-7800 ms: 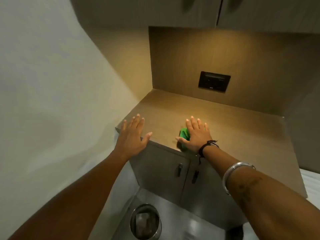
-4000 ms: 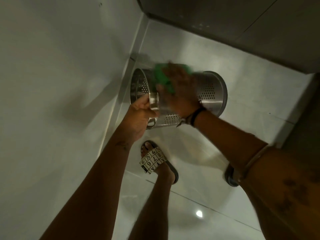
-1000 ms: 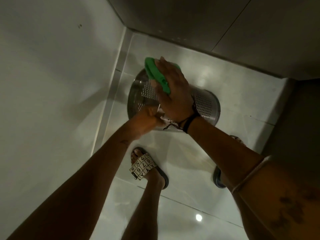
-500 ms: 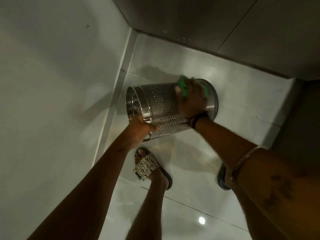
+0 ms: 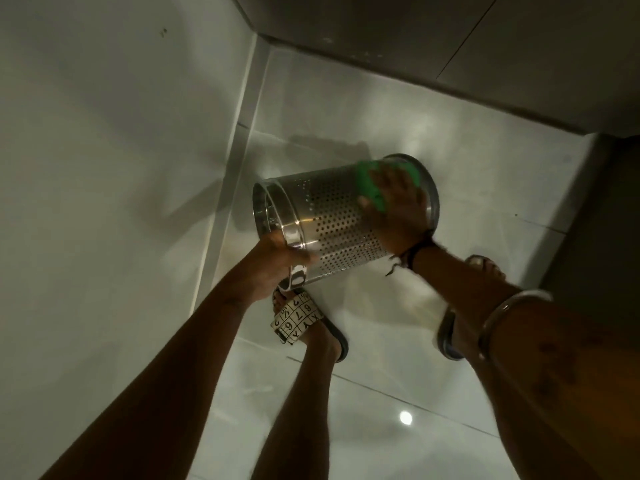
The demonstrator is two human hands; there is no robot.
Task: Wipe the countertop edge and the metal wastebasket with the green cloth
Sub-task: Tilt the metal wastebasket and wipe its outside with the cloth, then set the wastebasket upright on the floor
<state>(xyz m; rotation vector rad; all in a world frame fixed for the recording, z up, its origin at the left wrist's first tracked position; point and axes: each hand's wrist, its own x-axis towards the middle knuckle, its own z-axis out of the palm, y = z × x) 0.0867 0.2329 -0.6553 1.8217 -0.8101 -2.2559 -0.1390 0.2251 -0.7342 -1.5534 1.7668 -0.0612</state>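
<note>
The perforated metal wastebasket (image 5: 325, 216) is held on its side above the floor, its open mouth pointing left. My left hand (image 5: 277, 265) grips the shiny rim at the mouth end from below. My right hand (image 5: 398, 206) presses the green cloth (image 5: 369, 188) flat against the basket's wall close to its base end. The cloth shows only at my fingertips; the rest is under my palm. The countertop is out of view.
A pale wall (image 5: 121, 133) rises on the left and grey cabinet doors (image 5: 415, 39) run along the top. The glossy tiled floor (image 5: 381, 393) lies below. My sandalled feet (image 5: 301, 320) stand just under the basket. A dark panel (image 5: 599, 216) stands at the right.
Since a second ago the basket has been turned so its side faces me, and my right hand has slid the cloth from the mouth end toward the base end. My left hand keeps its grip on the rim.
</note>
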